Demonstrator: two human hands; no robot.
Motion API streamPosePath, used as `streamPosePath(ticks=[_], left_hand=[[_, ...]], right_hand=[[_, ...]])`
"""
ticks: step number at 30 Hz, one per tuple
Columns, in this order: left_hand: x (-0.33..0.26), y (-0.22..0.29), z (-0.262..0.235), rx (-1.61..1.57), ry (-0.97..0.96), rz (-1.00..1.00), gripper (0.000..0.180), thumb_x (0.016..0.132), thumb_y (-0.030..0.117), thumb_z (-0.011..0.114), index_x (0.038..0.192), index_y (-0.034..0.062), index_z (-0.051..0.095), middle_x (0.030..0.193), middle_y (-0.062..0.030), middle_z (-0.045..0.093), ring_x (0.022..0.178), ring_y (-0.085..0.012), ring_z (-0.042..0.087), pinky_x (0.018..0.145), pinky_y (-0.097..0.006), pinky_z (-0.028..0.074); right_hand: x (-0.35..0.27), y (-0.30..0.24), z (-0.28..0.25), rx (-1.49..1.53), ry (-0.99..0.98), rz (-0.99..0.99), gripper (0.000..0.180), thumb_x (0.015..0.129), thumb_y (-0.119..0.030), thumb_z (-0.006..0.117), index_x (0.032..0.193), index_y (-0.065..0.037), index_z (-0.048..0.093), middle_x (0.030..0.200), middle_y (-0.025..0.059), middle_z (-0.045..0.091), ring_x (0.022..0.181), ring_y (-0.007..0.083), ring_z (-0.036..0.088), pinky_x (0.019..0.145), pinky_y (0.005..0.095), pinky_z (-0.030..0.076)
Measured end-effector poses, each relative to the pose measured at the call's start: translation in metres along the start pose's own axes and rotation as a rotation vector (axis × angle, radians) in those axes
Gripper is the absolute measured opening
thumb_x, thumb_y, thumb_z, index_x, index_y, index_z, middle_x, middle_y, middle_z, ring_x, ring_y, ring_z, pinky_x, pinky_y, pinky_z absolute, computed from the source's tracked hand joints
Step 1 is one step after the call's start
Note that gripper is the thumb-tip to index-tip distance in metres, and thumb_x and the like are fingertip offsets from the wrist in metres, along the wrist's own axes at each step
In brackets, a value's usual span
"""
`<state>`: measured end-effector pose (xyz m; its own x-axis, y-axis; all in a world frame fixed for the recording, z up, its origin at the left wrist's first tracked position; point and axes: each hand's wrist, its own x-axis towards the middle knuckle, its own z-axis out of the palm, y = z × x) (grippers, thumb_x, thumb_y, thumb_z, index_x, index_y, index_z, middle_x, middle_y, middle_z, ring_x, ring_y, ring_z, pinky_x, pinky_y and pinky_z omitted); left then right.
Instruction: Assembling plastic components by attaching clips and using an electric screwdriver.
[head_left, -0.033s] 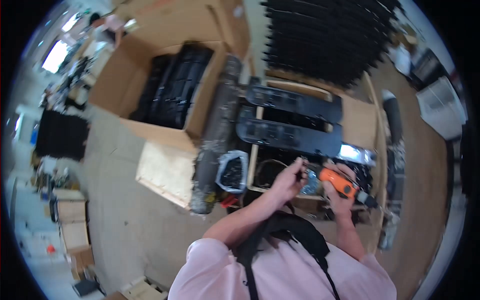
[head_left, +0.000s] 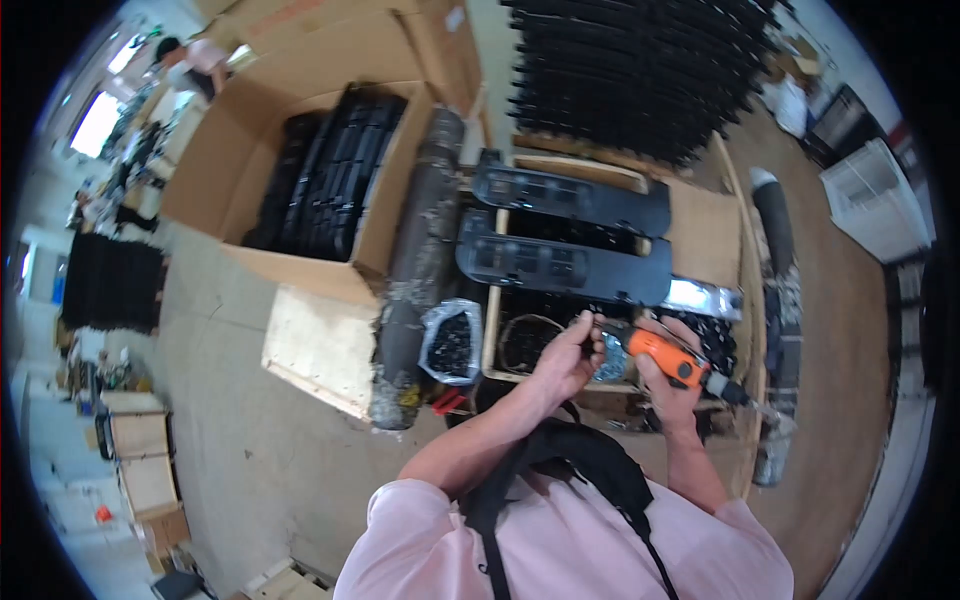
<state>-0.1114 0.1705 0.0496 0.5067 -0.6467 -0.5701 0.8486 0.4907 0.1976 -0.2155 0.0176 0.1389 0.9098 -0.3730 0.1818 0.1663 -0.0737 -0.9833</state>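
My right hand [head_left: 672, 385] is wrapped round an orange and black power drill [head_left: 662, 358], held low over the front of the workbench. A dark, narrow end of the drill slants down to the right. Beside the drill's other end is my left hand [head_left: 570, 358], its thumb and fingers closed together in a pinch. Whatever lies between them is too small to make out. Just beyond the hands, two long black plastic panels [head_left: 560, 268] with rounded ends lie side by side across the bench. A clear bluish plastic bag [head_left: 612, 362] shows between the hands.
To the left, a cardboard box [head_left: 300, 262] holds several black parts, beside a long dark roll [head_left: 408, 290]. A bag of small black pieces [head_left: 452, 345] stands near red-handled pliers [head_left: 450, 402]. Stacked black parts [head_left: 630, 80] rise behind the bench. Another person [head_left: 195, 62] is far left.
The view has shifted slightly, so the surroundings sit a little farther left. Both hands keep nearly the same pose, and the drill stays in my right hand.
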Motion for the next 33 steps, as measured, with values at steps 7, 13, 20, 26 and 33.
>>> streamPosePath(ticks=[7, 13, 20, 26, 33], left_hand=[[0.010, -0.040, 0.013, 0.116, 0.122, -0.110, 0.035, 0.109, 0.044, 0.058, 0.110, 0.0103, 0.069, 0.088, 0.0022, 0.066, 0.074, -0.0114, 0.062, 0.064, -0.027, 0.051], [0.063, -0.043, -0.031, 0.470, 0.175, -0.043, 0.034, 0.110, 0.040, 0.058, 0.109, 0.0091, 0.071, 0.087, 0.0027, 0.064, 0.073, -0.0108, 0.059, 0.061, -0.027, 0.046], [0.107, -0.034, -0.015, 0.581, 0.291, 0.070, 0.037, 0.100, 0.044, 0.073, 0.105, 0.0077, 0.068, 0.084, 0.0016, 0.062, 0.071, -0.0111, 0.058, 0.056, -0.028, 0.044], [0.126, -0.037, -0.014, 0.609, 0.341, 0.099, 0.037, 0.095, 0.040, 0.080, 0.091, 0.0077, 0.062, 0.078, -0.0011, 0.061, 0.062, -0.0118, 0.055, 0.050, -0.028, 0.041], [0.136, -0.040, -0.021, 0.633, 0.323, 0.173, 0.038, 0.092, 0.036, 0.081, 0.075, 0.0091, 0.061, 0.065, -0.0005, 0.059, 0.052, -0.0107, 0.051, 0.047, -0.029, 0.039]], right_hand=[[-0.005, 0.010, -0.042, -0.051, 0.098, 0.073, 0.057, 0.091, -0.002, 0.077, 0.141, 0.002, 0.050, 0.133, 0.0219, 0.068, 0.123, 0.0255, 0.066, 0.110, 0.0413, 0.051], [0.028, 0.036, -0.075, -0.183, 0.204, 0.069, 0.051, 0.090, -0.002, 0.077, 0.136, 0.002, 0.055, 0.127, 0.0186, 0.071, 0.119, 0.0221, 0.067, 0.108, 0.0386, 0.051], [0.047, 0.057, -0.081, -0.194, 0.184, 0.071, 0.048, 0.091, -0.002, 0.080, 0.133, 0.001, 0.058, 0.125, 0.0139, 0.073, 0.114, 0.0174, 0.068, 0.104, 0.0338, 0.053], [0.050, 0.068, -0.082, -0.184, 0.162, 0.080, 0.048, 0.091, -0.001, 0.079, 0.134, 0.002, 0.058, 0.125, 0.0145, 0.073, 0.114, 0.0176, 0.068, 0.104, 0.0337, 0.053], [0.055, 0.066, -0.079, -0.219, 0.123, 0.105, 0.049, 0.090, -0.002, 0.079, 0.135, 0.001, 0.057, 0.126, 0.0158, 0.072, 0.115, 0.0187, 0.069, 0.104, 0.0343, 0.054]])
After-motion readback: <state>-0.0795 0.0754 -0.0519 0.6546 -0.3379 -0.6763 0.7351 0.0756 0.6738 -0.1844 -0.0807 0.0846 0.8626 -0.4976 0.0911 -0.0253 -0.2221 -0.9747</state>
